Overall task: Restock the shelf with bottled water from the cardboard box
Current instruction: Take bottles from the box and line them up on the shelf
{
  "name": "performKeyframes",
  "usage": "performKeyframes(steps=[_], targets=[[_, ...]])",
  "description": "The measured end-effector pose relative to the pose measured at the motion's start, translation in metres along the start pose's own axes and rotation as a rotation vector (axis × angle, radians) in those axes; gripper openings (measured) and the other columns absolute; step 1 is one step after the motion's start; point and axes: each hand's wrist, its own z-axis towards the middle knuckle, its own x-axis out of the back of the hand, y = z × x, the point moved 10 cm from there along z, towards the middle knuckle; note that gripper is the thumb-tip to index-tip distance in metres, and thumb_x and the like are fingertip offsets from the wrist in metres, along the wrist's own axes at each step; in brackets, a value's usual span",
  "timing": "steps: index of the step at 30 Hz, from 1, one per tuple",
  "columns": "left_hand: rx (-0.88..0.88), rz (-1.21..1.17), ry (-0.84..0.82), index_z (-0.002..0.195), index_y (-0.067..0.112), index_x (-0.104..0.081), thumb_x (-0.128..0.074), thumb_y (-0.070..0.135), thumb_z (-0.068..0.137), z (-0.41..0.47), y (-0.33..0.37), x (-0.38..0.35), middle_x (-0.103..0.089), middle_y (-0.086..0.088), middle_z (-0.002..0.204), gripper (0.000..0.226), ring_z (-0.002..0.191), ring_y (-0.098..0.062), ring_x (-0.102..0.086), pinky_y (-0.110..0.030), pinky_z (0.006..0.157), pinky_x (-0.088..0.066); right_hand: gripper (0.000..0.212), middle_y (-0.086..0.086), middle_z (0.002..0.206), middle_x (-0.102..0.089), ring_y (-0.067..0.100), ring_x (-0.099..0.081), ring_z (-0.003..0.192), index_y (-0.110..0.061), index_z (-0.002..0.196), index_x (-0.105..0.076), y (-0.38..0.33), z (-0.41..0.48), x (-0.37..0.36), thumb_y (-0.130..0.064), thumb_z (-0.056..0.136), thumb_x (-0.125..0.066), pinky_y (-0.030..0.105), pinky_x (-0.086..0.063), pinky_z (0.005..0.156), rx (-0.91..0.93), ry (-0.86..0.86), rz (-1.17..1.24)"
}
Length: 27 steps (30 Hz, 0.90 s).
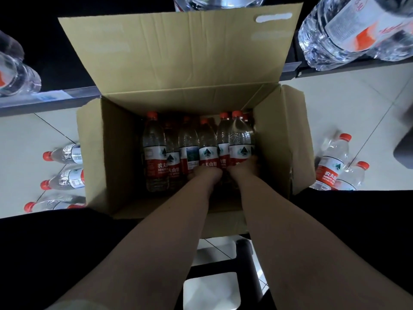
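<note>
Bottles [196, 148] are stood upright in a row along the far side of the open box [116, 157], red caps up, long axes vertical. Both hands are reached deep into the box at the right end of the row. The left hand [206, 172] is set low against the labelled bottle [208, 151] near the middle; the right hand [244, 166] is pressed at the base of the rightmost bottle [241, 139]. Fingers are hidden behind the bottles and in shadow, so wrapped or merely touching cannot be told. The bottles lie just ahead of and above the hands, so a straight upward lift is judged to be needed. The leftmost bottle [154, 151] is nearer the left hand. More bottles are laid on the floor [348, 104] either side: left group [64, 173], right group [335, 164]. The shelf edge [67, 95] runs behind the box, with big jugs [357, 32] on it.
</note>
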Motion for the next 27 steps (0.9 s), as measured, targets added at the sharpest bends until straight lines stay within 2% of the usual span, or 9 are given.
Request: performKeyframes(steps=[2, 4, 10, 14, 17, 20, 23, 25, 27], targets=[[-0.014, -0.064, -0.027, 0.129, 0.026, -0.046, -0.074, 0.047, 0.017, -0.015, 0.005, 0.001, -0.060, -0.010, 0.120, 0.117, 0.099, -0.033, -0.063, -0.047, 0.081, -0.055, 0.100, 0.017, 0.146, -0.036, 0.038, -0.046, 0.128, -0.015, 0.146, -0.024, -0.001, 0.000, 0.001, -0.036, 0.067, -0.084, 0.054, -0.047, 0.099, 0.007, 0.002, 0.004], [-0.051, -0.097, -0.056, 0.136, 0.021, -0.039, -0.075, 0.038, 0.032, -0.049, 0.019, 0.009, -0.057, -0.011, 0.125, 0.111, 0.107, -0.033, -0.060, -0.048, 0.087, -0.054, 0.100, 0.017, 0.145, -0.038, 0.038, -0.047, 0.127, -0.015, 0.145, -0.026, -0.002, -0.001, 0.002, -0.038, 0.066, -0.083, 0.053, -0.047, 0.099, 0.016, 0.004, -0.004], [-0.027, -0.208, -0.128, 0.118, 0.017, -0.057, -0.073, 0.034, 0.045, -0.042, 0.016, 0.007, -0.067, -0.012, 0.107, 0.077, 0.085, -0.033, -0.069, -0.046, 0.075, -0.058, 0.103, 0.013, 0.136, -0.050, 0.034, -0.058, 0.114, -0.019, 0.144, -0.033, -0.007, 0.002, -0.006, -0.056, 0.058, -0.074, 0.049, -0.053, 0.091, 0.073, -0.043, -0.070], [-0.045, -0.149, -0.174, 0.126, 0.015, -0.052, -0.077, 0.043, 0.051, -0.066, 0.025, 0.016, -0.063, -0.010, 0.117, 0.084, 0.099, -0.032, -0.064, -0.045, 0.087, -0.053, 0.090, 0.011, 0.131, -0.055, 0.033, -0.062, 0.108, -0.017, 0.143, -0.037, -0.011, -0.005, -0.001, -0.038, 0.065, -0.079, 0.044, -0.058, 0.082, 0.066, -0.066, -0.047], [-0.080, -0.103, -0.226, 0.130, 0.013, -0.047, -0.076, 0.036, 0.076, -0.088, 0.033, 0.025, -0.060, -0.010, 0.123, 0.065, 0.109, -0.031, -0.059, -0.041, 0.089, -0.048, 0.071, 0.010, 0.123, -0.058, 0.032, -0.063, 0.106, -0.016, 0.134, -0.044, -0.014, -0.016, 0.003, -0.029, 0.073, -0.078, 0.042, -0.057, 0.082, 0.057, -0.114, 0.051], [-0.074, -0.066, -0.340, 0.120, 0.009, -0.053, -0.077, 0.023, 0.079, -0.098, 0.034, 0.033, -0.063, -0.011, 0.116, 0.049, 0.108, -0.030, -0.059, -0.044, 0.095, -0.048, 0.047, 0.011, 0.108, -0.060, 0.032, -0.063, 0.098, -0.015, 0.117, -0.049, -0.011, -0.025, -0.002, -0.018, 0.079, -0.075, 0.049, -0.057, 0.084, -0.044, -0.264, 0.247], [-0.065, -0.187, -0.435, 0.117, 0.006, -0.054, -0.086, 0.014, 0.063, -0.113, 0.041, 0.055, -0.065, -0.014, 0.111, 0.063, 0.102, -0.030, -0.063, -0.046, 0.085, -0.055, 0.057, 0.016, 0.119, -0.062, 0.036, -0.062, 0.107, -0.004, 0.126, -0.052, -0.021, -0.043, 0.004, -0.012, 0.075, -0.077, 0.045, -0.052, 0.092, -0.060, -0.388, 0.132], [-0.085, -0.237, -0.478, 0.122, 0.006, -0.054, -0.089, 0.017, 0.056, -0.124, 0.047, 0.067, -0.066, -0.014, 0.113, 0.075, 0.102, -0.030, -0.064, -0.044, 0.082, -0.055, 0.051, 0.016, 0.130, -0.054, 0.035, -0.052, 0.123, 0.000, 0.134, -0.045, -0.033, -0.059, 0.017, -0.014, 0.090, -0.066, 0.036, -0.043, 0.095, 0.001, -0.414, -0.034], [-0.148, -0.256, -0.522, 0.121, 0.006, -0.056, -0.080, 0.017, 0.074, -0.147, 0.054, 0.072, -0.068, -0.012, 0.104, 0.054, 0.092, -0.026, -0.066, -0.038, 0.075, -0.055, 0.038, 0.014, 0.122, -0.057, 0.032, -0.055, 0.113, -0.003, 0.130, -0.050, -0.044, -0.078, 0.030, -0.015, 0.095, -0.060, 0.036, -0.040, 0.093, 0.078, -0.430, -0.098]])
